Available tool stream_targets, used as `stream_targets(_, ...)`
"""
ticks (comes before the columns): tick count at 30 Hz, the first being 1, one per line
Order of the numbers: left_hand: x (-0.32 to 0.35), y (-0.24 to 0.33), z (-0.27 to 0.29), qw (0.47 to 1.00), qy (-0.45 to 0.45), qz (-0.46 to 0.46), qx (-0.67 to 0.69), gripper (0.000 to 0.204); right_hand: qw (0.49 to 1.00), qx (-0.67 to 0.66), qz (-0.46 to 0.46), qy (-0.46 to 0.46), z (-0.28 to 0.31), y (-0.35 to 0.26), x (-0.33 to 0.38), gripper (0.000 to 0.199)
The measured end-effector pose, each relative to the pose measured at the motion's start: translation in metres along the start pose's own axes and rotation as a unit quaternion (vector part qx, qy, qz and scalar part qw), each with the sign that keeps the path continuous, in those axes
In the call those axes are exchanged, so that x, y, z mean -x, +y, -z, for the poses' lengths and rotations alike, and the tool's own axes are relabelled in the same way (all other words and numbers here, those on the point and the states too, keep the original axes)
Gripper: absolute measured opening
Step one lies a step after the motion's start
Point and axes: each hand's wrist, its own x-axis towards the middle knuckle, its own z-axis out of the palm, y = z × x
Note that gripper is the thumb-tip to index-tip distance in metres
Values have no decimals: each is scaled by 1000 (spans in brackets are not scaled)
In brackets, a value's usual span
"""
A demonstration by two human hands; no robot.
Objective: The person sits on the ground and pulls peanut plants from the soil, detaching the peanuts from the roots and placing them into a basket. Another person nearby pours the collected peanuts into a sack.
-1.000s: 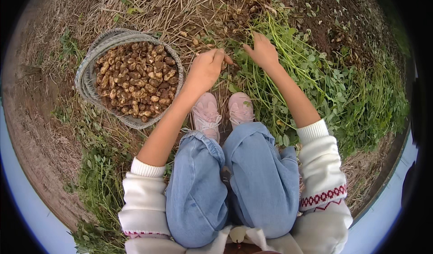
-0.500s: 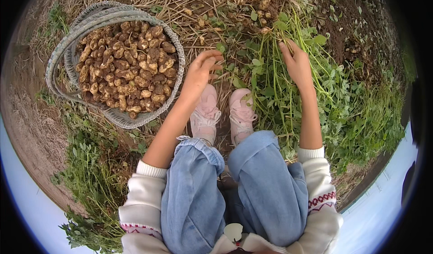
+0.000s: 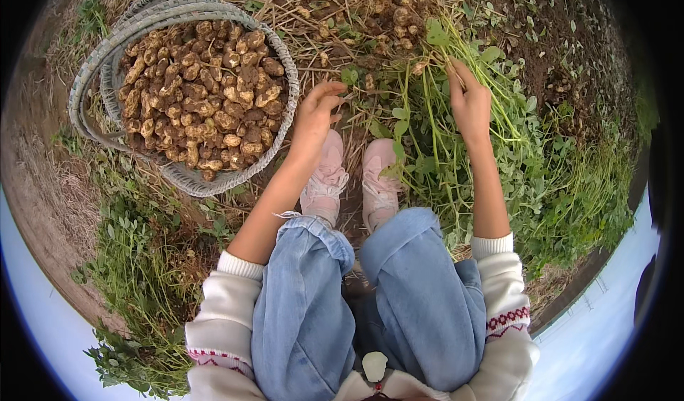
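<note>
In the head view, looking down at a crouching person, the right hand (image 3: 472,105) reaches forward among long green stems (image 3: 504,112) lying on the ground, ahead and to the person's right. The stems' long axis runs mostly front to back on a slant: the paler ends point away from the person, near the right fingertips, while the leafy lengths trail back toward the person and off to the right. The right thumb and index finger come close together against the stems; whether they grip them firmly cannot be told. The left hand (image 3: 313,120) hovers ahead of the pink shoes (image 3: 324,180), fingers loosely curled and parted from the thumb, with nothing visible in its grasp. Just beyond the stems' paler ends lies a soil-coated cluster of peanuts (image 3: 402,20); whether it joins them is unclear. On the left, near the left hand but apart from it, stands a woven basket (image 3: 293,98) heaped with muddy peanuts (image 3: 203,105), its handle (image 3: 85,95) leaning outward to the left.
</note>
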Motion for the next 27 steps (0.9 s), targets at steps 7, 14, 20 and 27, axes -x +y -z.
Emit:
stream_targets(7,-1,-3,3,1000,-13,-22,-9,25,995,77,-67,-13,16,17,-2,24)
stream_targets(14,0,-11,6,1000,10,-15,0,25,993,97,-46,-38,2,39,-13,27)
stream_targets(20,-3,-8,6,999,4,-31,10,25,992,85,-72,-56,7,35,-3,25)
stream_targets(27,-2,-7,5,1000,12,1,8,26,995,3,-78,-65,6,35,3,20)
